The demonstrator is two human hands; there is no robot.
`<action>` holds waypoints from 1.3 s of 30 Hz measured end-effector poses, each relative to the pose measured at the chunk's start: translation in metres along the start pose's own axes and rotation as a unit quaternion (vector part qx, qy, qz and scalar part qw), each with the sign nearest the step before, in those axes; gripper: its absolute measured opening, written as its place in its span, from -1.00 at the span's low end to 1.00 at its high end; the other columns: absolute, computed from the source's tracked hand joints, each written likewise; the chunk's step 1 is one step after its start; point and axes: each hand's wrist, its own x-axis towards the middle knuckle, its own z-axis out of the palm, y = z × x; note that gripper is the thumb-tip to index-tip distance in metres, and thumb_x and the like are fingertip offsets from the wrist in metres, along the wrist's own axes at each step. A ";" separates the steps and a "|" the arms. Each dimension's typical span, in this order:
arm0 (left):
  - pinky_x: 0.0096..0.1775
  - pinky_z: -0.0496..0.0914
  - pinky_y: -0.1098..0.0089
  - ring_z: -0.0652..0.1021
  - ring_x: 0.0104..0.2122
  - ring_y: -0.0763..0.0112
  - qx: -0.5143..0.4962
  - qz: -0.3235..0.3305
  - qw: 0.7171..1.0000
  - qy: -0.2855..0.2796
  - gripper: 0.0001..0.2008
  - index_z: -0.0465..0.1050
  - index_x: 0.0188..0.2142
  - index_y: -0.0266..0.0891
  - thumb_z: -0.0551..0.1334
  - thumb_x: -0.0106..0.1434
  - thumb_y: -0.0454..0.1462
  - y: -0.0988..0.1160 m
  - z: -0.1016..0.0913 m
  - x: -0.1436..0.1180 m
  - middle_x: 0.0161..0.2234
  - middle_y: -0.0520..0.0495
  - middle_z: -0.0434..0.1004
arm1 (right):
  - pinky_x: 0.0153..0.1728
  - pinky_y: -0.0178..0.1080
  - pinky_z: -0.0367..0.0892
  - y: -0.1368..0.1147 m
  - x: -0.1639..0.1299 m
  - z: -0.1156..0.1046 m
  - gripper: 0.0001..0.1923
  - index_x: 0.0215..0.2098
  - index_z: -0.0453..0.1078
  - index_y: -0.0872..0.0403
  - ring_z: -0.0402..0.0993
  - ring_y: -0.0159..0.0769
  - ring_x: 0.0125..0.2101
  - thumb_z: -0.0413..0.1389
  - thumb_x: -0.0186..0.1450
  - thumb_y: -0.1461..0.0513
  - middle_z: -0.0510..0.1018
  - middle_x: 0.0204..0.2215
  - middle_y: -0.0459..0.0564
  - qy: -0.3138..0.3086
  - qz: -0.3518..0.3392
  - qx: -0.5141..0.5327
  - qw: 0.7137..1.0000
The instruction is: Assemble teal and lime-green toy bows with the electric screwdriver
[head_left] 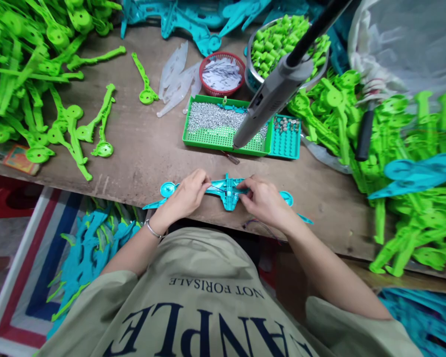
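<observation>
Khaki shirt cloth with dark lettering fills the bottom of the view, and both bare forearms reach out from it to a teal plastic part lying flat at the near edge of the wooden table. On the part's left side, the left hand has its fingers closed on it, with a metal bangle on the wrist. On its right side, the right hand pinches it near the middle, fingers curled tight. A round teal disc shows past the left hand.

Beyond the part, further from the person, sits a green tray of small silver screws, with a smaller teal tray touching its right side. A grey power screwdriver hangs above the green tray, tip down. Behind the green tray stand a red basket and a metal bowl of green pieces. Heaps of green plastic parts lie far left and far right of the tray.
</observation>
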 end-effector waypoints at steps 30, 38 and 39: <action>-0.05 0.55 0.14 0.61 -0.01 0.21 0.041 0.144 0.987 0.050 -0.95 0.32 -0.17 -0.20 0.13 0.46 -0.36 -0.017 0.013 -0.009 -0.04 -0.27 0.57 | -0.19 -0.25 0.41 0.024 0.014 -0.005 -0.74 -0.22 0.54 0.07 0.58 -0.23 -0.27 0.29 0.09 0.27 0.69 -0.22 -0.04 -0.093 0.070 0.175 0.978; -0.01 0.52 0.13 0.59 0.03 0.20 0.033 0.114 0.993 0.018 -0.92 0.32 -0.21 -0.19 0.11 0.47 -0.35 -0.013 0.011 -0.003 -0.04 -0.26 0.57 | -0.20 -0.24 0.37 0.022 0.008 -0.007 -0.55 -0.01 0.50 0.06 0.55 -0.20 -0.25 0.25 0.10 0.23 0.67 -0.14 0.02 -0.079 0.050 0.078 0.992; -0.01 0.52 0.13 0.59 0.04 0.21 0.031 0.111 0.993 0.015 -0.92 0.32 -0.21 -0.19 0.11 0.46 -0.35 -0.013 0.010 -0.002 -0.04 -0.26 0.57 | -0.21 -0.24 0.37 0.022 0.009 -0.007 -0.54 -0.01 0.50 0.06 0.55 -0.20 -0.25 0.27 0.09 0.23 0.67 -0.14 0.02 -0.081 0.053 0.078 0.992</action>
